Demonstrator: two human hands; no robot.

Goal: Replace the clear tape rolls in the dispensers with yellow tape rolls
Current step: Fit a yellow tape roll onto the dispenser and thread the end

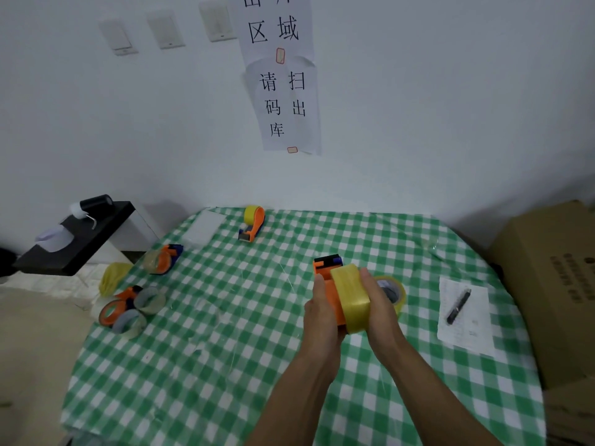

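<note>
While the left hand grips the orange dispenser above the table's right half, the right hand clasps the yellow tape roll against the dispenser's right side (roll axis running hand to hand).

Green-and-white checked tabletop cloth, yellow tape roll, orange dispenser with black and blue head, black pen, white paper, brown cardboard box, black shelf, white wall sign with black characters
</note>
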